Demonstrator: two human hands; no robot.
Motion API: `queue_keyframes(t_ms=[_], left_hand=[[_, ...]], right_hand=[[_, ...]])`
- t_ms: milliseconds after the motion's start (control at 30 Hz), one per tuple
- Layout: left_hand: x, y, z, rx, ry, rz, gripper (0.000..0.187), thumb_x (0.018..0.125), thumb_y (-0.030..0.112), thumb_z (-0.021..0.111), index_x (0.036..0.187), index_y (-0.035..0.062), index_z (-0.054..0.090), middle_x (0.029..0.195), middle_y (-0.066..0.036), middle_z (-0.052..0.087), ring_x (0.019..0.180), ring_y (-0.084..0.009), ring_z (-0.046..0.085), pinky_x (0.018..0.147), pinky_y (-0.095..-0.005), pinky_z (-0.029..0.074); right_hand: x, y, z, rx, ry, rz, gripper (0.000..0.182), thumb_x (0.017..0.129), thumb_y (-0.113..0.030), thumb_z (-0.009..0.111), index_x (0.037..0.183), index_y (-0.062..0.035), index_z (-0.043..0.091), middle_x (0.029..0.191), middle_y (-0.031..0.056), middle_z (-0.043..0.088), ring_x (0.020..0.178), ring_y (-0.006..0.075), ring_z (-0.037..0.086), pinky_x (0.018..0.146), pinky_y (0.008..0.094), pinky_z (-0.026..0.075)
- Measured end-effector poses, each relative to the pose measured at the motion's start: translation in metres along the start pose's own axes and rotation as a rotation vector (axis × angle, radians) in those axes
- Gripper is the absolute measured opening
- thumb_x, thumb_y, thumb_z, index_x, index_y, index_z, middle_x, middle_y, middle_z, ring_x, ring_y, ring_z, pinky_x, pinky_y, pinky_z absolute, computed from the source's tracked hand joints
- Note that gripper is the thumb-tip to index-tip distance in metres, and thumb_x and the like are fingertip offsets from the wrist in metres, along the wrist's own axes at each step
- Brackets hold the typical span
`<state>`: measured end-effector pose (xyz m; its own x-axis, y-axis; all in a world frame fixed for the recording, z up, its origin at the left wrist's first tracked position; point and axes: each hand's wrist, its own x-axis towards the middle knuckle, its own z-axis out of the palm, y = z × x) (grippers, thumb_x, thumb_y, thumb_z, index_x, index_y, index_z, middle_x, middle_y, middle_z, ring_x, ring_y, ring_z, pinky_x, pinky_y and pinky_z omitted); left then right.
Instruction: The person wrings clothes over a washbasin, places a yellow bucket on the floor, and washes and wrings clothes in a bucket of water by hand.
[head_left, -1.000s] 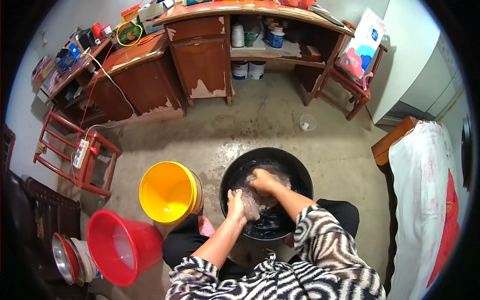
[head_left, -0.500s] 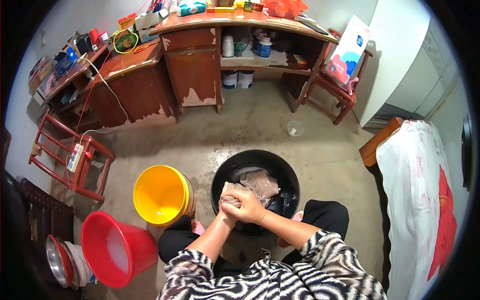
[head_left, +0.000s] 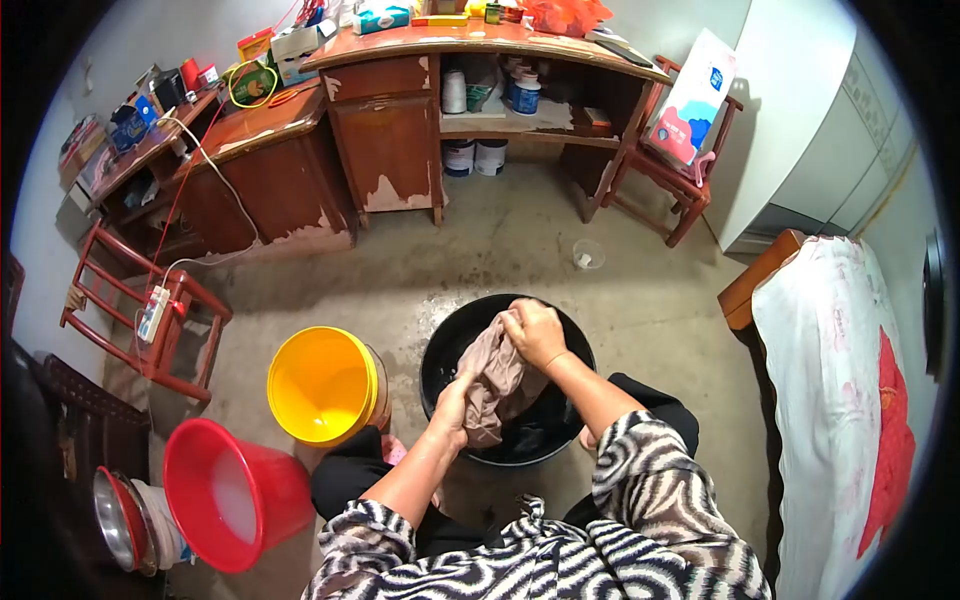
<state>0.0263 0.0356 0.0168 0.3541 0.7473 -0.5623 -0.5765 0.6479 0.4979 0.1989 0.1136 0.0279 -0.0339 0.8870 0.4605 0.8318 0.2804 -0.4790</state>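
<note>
A beige-brown wet cloth (head_left: 490, 370), perhaps a garment, hangs bunched between my hands over a round black basin (head_left: 575, 420). At the basin's far side, my right hand (head_left: 537, 333) is closed on the cloth's upper end. My left hand (head_left: 453, 408) grips its near left edge, lower down. Dark wet material lies in the bottom of the basin, partly hidden by the cloth and too dark to make out.
A yellow bucket (head_left: 320, 385) and a red bucket (head_left: 235, 495) with cloudy water stand to the left. A small clear cup (head_left: 588, 254) sits on the floor ahead. A red wooden chair (head_left: 180, 320) holds a power strip (head_left: 153, 314). A bed (head_left: 810, 400) is on the right.
My hands were clasped together around part of the cloth at the basin's left. Now they are apart, the right one farther forward, and the cloth is lifted and spread between them.
</note>
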Motion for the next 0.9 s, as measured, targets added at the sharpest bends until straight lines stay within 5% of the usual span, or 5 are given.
queue_keyframes(t_ms=[100, 300, 400, 533, 900], left_hand=[[-0.004, 0.002, 0.0, 0.123, 0.088, -0.059, 0.036, 0.081, 0.023, 0.063, 0.106, 0.0, 0.055, 0.096, -0.013, 0.062, 0.081, -0.0197, 0.063, 0.066, -0.0319, 0.052], [0.001, -0.018, 0.013, 0.375, 0.019, 0.08, 0.041, 0.081, 0.022, 0.061, 0.113, -0.002, 0.05, 0.103, -0.013, 0.059, 0.078, -0.0178, 0.062, 0.065, -0.0319, 0.052], [-0.011, -0.028, 0.019, 0.946, -0.126, 0.228, 0.071, 0.075, 0.026, 0.066, 0.13, -0.0041, 0.032, 0.122, -0.018, 0.048, 0.108, -0.0243, 0.05, 0.092, -0.0314, 0.039], [-0.02, -0.025, 0.013, 0.942, -0.142, 0.331, 0.056, 0.077, 0.021, 0.065, 0.124, 0.0005, 0.045, 0.107, -0.01, 0.056, 0.093, -0.0167, 0.055, 0.083, -0.0274, 0.043], [0.025, 0.003, -0.015, 0.937, 0.151, 0.763, 0.069, 0.065, 0.003, 0.062, 0.129, 0.0109, 0.038, 0.126, -0.015, 0.036, 0.107, -0.0245, 0.044, 0.092, -0.0321, 0.038]], right_hand=[[0.0, 0.007, -0.023, -0.088, 0.133, -0.04, 0.03, 0.08, -0.036, 0.057, 0.091, -0.0074, 0.056, 0.085, 0.0127, 0.054, 0.083, 0.0323, 0.052, 0.074, 0.0406, 0.042], [-0.056, -0.005, -0.033, 0.75, -0.865, 1.235, 0.059, 0.082, -0.06, 0.045, 0.096, -0.004, 0.058, 0.088, 0.0105, 0.063, 0.066, 0.0198, 0.061, 0.058, 0.0332, 0.049], [-0.066, 0.0, 0.002, 1.368, -0.636, 1.167, 0.055, 0.081, -0.047, 0.057, 0.107, 0.0007, 0.054, 0.091, 0.0121, 0.062, 0.075, 0.022, 0.062, 0.065, 0.0351, 0.051], [-0.039, -0.008, -0.01, 0.861, -0.613, 0.942, 0.02, 0.065, -0.007, 0.062, 0.082, 0.0022, 0.059, 0.073, 0.0073, 0.059, 0.06, 0.0158, 0.057, 0.055, 0.0287, 0.047], [0.017, -0.09, -0.139, 0.963, -0.757, 0.324, 0.014, 0.061, 0.0, 0.055, 0.075, 0.0021, 0.054, 0.068, -0.0032, 0.051, 0.062, 0.0053, 0.044, 0.055, 0.0226, 0.039]])
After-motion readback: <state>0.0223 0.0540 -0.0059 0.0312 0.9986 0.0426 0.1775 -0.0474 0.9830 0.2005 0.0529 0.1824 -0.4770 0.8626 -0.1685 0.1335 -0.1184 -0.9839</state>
